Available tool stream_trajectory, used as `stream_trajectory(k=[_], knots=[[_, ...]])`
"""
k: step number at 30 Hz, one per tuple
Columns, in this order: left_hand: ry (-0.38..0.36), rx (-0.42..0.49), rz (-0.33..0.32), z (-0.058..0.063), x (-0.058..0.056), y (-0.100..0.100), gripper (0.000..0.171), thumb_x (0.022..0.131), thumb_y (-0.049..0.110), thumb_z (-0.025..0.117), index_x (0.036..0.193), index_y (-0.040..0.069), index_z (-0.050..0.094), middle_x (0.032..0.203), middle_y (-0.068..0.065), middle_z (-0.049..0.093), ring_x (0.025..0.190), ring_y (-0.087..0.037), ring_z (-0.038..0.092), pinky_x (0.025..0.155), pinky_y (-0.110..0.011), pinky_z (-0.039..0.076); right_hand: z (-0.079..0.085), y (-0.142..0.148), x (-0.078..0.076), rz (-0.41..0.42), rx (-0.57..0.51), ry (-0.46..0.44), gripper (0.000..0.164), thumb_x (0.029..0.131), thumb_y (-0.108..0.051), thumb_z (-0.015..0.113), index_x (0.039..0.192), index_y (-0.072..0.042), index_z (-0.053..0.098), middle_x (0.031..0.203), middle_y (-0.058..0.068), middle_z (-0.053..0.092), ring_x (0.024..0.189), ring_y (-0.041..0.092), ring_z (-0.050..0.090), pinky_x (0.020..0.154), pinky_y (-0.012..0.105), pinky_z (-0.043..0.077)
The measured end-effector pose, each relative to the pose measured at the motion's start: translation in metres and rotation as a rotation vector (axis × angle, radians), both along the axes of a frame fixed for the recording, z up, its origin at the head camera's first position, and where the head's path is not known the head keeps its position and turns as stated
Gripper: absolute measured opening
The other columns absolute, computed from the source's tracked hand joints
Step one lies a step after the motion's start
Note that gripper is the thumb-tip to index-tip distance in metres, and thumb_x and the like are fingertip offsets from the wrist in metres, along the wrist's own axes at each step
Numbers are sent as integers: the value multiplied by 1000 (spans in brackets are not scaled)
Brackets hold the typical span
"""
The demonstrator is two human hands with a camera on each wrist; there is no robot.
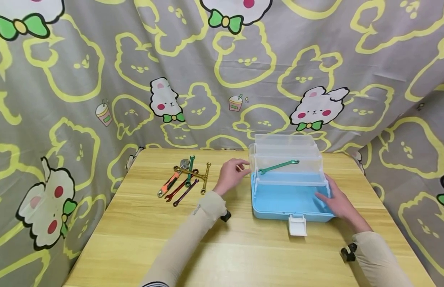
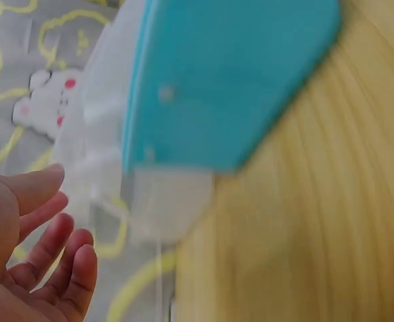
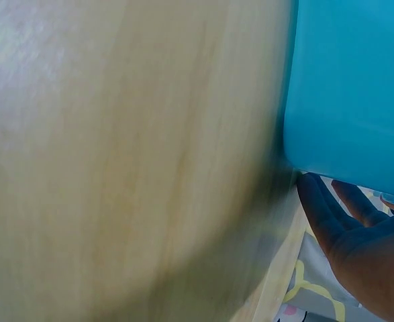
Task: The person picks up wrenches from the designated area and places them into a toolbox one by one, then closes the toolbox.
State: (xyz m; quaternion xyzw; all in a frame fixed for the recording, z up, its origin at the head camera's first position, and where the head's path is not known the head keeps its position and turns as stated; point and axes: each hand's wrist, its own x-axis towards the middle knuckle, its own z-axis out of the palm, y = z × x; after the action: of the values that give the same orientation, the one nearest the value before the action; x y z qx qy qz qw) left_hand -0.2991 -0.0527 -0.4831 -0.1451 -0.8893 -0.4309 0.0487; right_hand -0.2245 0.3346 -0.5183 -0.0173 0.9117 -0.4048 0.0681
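Observation:
A blue toolbox (image 1: pixel 290 216) with a clear lid and raised clear trays (image 1: pixel 288 150) stands unfolded on the table. A green wrench (image 1: pixel 279 166) lies slanted in a tray. Off the toolbox's left side, my left hand (image 1: pixel 233 173) hovers with loosely bent fingers and nothing in them; the left wrist view shows the same hand (image 2: pixel 35 248) apart from the blue wall. My right hand (image 1: pixel 338 201) holds the toolbox's right wall, thumb over the rim and fingers outside. In the right wrist view, those fingers (image 3: pixel 321 208) lie against the wall.
On the table's left lie an adjustable wrench (image 1: pixel 169 181) with orange grips, a red wrench (image 1: pixel 176 191), a purple wrench (image 1: pixel 186 193), another green wrench (image 1: pixel 190 171) and gold wrenches (image 1: pixel 205 179). The white latch (image 1: pixel 297 226) hangs down in front. Patterned cloth (image 1: pixel 193 71) surrounds the table.

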Motion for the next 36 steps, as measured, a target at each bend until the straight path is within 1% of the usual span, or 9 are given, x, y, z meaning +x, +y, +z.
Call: stream_trajectory(k=[5,9,13,17,20,23,27,31,36], knots=[[-24,-29,64,-11,-1,-52,33,95,23,77,127,13,74,107,-9,71,86,-17,66,72,-30,56,0,1,-1,-4,10,4,86,109,-29,54,167,-14,-7,163,41,12,143,69,16,108,84,19],[-32,-41,110,-20,-9,-104,37,97,18,75,132,8,70,118,-17,69,92,-26,66,75,-41,56,-1,3,-3,0,9,10,86,109,-30,54,167,-14,-7,164,40,11,143,69,16,109,84,19],[-34,-84,148,-25,-17,-152,44,97,14,75,138,4,64,130,-22,64,109,-38,63,87,-52,54,1,3,-4,-1,8,5,85,109,-30,53,167,-14,-8,164,40,9,144,69,14,109,84,17],[-25,-160,163,-27,-20,-183,50,95,10,76,142,0,60,137,-24,61,123,-44,59,100,-59,50,3,3,-3,-8,5,-11,85,110,-31,52,167,-14,-9,165,39,7,145,69,11,109,85,16],[-34,-213,174,-29,-21,-196,52,94,8,76,143,2,60,142,-24,59,129,-47,54,105,-63,46,2,4,-3,-11,4,-16,85,110,-31,52,167,-15,-8,165,38,7,145,69,12,108,85,16],[-46,-280,193,-30,-21,-205,49,93,8,75,140,4,63,145,-26,57,133,-50,50,108,-67,42,1,3,-4,-7,1,-9,85,109,-30,53,167,-16,-8,166,38,7,145,68,12,109,84,16],[-44,-393,200,-35,-22,-211,41,94,10,74,134,7,67,141,-26,59,131,-50,51,109,-69,39,0,2,-5,-1,1,-7,85,109,-30,53,167,-17,-8,166,38,7,145,68,12,109,84,16],[-22,-470,206,-40,-24,-214,33,94,12,75,127,10,71,132,-21,65,126,-46,55,107,-68,41,0,1,-4,-6,4,-18,85,109,-30,53,167,-16,-8,165,39,8,145,69,12,109,85,16],[29,-555,225,-41,-23,-215,21,92,13,78,113,10,75,119,-16,69,116,-43,60,97,-65,46,-2,1,-3,-7,0,-23,85,109,-30,53,167,-16,-8,165,39,8,145,68,12,109,85,15]])
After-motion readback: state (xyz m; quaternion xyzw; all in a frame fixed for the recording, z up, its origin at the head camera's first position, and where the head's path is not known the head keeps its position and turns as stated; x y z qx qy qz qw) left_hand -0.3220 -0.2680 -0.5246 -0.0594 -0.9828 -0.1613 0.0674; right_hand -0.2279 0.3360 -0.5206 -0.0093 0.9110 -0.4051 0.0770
